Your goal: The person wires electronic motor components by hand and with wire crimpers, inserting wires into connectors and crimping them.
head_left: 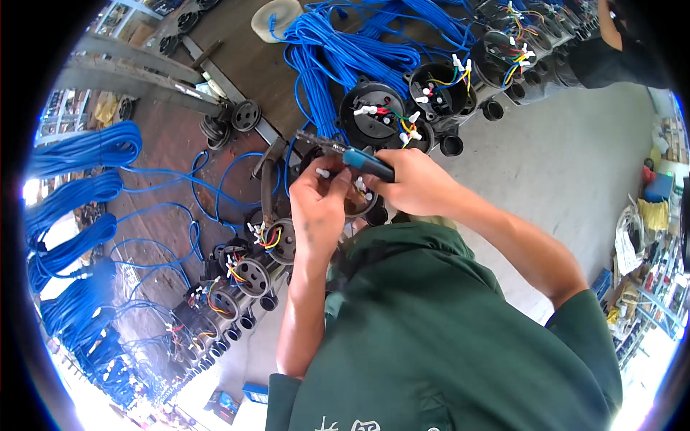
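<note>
A round black motor housing (357,203), its face bristling with white-capped wire ends, sits directly between a worker's two hands at the edge of a brown bench (237,65). The left hand (318,208) is curled closed around a small white-tipped wire end (323,173), pinched just above the housing's left rim. The right hand (417,183) is wrapped shut on a blue-handled crimping tool (366,163), whose long axis runs up and to the left from the fist, its metal nose (315,138) reaching past the left hand's fingertips. The pinched wire end lies just below and left of the tool's handle, nearer the left hand than the right.

Beyond the grip, up and to the right, a row of like black housings (374,115) with red, yellow and green leads stands close, almost touching the tool's far side. Bundles of blue cable (338,50) crowd the bench above. To the lower left, another row of grey-faced housings (248,276) runs away along the bench edge. Open grey floor (568,151) lies to the right of the right forearm, the only free room.
</note>
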Available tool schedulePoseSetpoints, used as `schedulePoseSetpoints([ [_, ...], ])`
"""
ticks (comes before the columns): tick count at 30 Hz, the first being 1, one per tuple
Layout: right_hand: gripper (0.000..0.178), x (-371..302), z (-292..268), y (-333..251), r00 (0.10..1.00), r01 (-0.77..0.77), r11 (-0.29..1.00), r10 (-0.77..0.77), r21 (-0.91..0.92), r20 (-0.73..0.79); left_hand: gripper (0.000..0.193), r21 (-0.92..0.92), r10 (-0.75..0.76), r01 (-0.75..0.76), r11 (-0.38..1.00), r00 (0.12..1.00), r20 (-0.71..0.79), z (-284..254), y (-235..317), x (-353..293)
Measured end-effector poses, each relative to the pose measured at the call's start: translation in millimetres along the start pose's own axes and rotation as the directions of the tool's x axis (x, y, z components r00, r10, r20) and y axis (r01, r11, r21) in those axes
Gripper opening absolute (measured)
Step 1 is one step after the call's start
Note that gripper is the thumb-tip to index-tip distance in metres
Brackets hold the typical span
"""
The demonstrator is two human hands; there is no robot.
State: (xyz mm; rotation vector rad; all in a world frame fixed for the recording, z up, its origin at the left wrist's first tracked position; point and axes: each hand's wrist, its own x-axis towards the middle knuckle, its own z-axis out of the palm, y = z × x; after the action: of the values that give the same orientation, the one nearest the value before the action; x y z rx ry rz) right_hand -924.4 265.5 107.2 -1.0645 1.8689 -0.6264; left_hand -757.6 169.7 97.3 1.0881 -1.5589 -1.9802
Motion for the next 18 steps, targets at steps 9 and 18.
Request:
schedulePoseSetpoints([
  [9, 0.035, -18, -35, 4, 0.991, -0.132, 0.625, 0.062, 0.769, 0.120, 0.023, -0.149, -0.013, 0.007, 0.989, 0.999, -0.036, -5, -3, 5],
  [18, 0.034, -30, -24, 5, 0.991, -0.086, 0.793, 0.006, 0.603, 0.133, 0.034, 0.084, 0.185, -0.168, 0.982, 0.940, -0.286, 5, -9, -7],
])
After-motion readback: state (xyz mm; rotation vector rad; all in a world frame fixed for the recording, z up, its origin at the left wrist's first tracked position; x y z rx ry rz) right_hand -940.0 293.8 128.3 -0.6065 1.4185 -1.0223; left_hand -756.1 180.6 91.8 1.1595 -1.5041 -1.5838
